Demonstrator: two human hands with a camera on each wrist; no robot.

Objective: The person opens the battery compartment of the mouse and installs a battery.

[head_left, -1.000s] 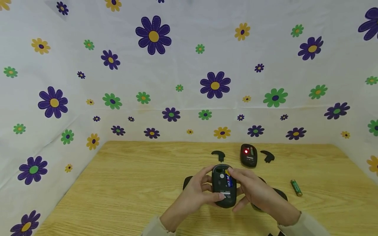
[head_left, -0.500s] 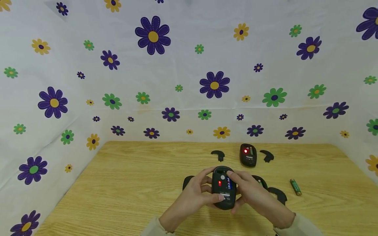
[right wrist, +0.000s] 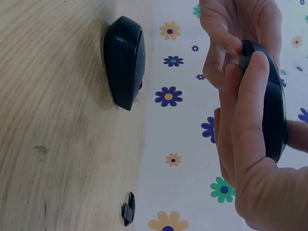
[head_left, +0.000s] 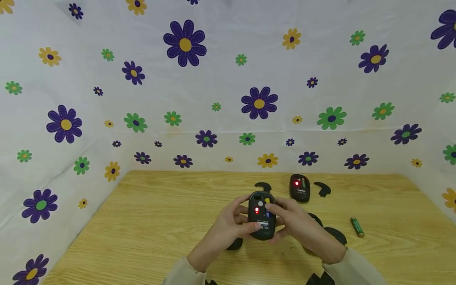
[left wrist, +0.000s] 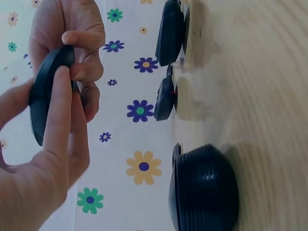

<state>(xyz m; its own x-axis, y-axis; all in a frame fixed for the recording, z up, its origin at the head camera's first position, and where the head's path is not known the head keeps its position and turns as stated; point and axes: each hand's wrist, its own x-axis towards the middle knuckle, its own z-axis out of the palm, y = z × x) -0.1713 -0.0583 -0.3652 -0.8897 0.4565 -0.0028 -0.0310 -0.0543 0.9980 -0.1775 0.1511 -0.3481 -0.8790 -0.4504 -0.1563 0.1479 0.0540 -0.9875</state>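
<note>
Underside toward the head camera, a black computer mouse (head_left: 262, 231) is held above the table between both hands. My left hand (head_left: 225, 223) grips its left side, thumb on the label and fingers behind. My right hand (head_left: 297, 221) holds the other side, its thumb pressing on a blue and yellow battery (head_left: 267, 201) in the open compartment. The thumb hides part of that battery. A red light glows on the underside. In the left wrist view, straight fingers of the left hand (left wrist: 53, 144) lie along the mouse's shell (left wrist: 44, 96); the right wrist view shows the right hand (right wrist: 255, 149) likewise.
Another upturned mouse (head_left: 300, 189), red light lit, lies at the back. Black battery covers (head_left: 322, 189) lie nearby, one (head_left: 263, 186) just behind the held mouse. A green battery (head_left: 357, 227) lies at right. Another cover (head_left: 336, 235) and a partly hidden mouse (head_left: 315, 217) sit behind the right wrist.
The red light on the held mouse came on. Its battery, tilted before, now sits lower in the compartment. Both hands have raised the mouse slightly leftward, and the right thumb moved down the battery.
</note>
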